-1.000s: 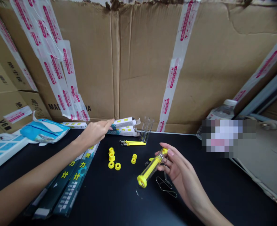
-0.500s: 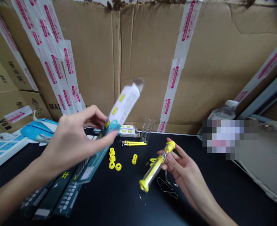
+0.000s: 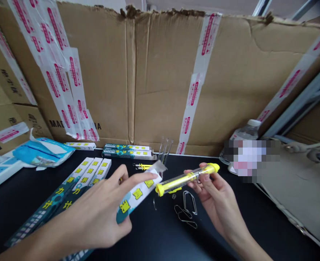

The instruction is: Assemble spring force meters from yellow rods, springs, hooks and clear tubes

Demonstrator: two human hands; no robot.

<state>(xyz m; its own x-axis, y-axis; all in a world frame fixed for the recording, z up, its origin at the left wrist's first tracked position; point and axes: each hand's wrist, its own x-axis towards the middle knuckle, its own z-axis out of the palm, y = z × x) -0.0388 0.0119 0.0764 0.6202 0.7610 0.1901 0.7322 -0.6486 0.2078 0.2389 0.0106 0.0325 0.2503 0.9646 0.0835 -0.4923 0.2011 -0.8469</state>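
Observation:
My left hand (image 3: 102,208) grips a narrow white and teal box (image 3: 138,194), its end flap open and pointing right. In my right hand (image 3: 218,197) is a tubular spring scale (image 3: 180,181), a clear tube with yellow end caps, held at its right part between thumb and fingers. The scale's left cap is close beside the box's open end; I cannot tell whether they touch. A thin wire hook (image 3: 155,203) hangs below that cap. Wire hooks (image 3: 189,203) lie on the black table under my right hand.
Several similar boxes (image 3: 85,174) lie at the left, with two more (image 3: 127,152) at the back. Clear tubes (image 3: 165,150) stand near yellow rods (image 3: 143,166). A blue packet (image 3: 43,150), a bottle (image 3: 249,130) and a beige bag (image 3: 298,188) flank the table. Cardboard (image 3: 160,79) rises behind.
My left hand has lowered the box and tipped it over to the right, towards the scale. My right hand has turned the spring scale closer to level, its left end rising.

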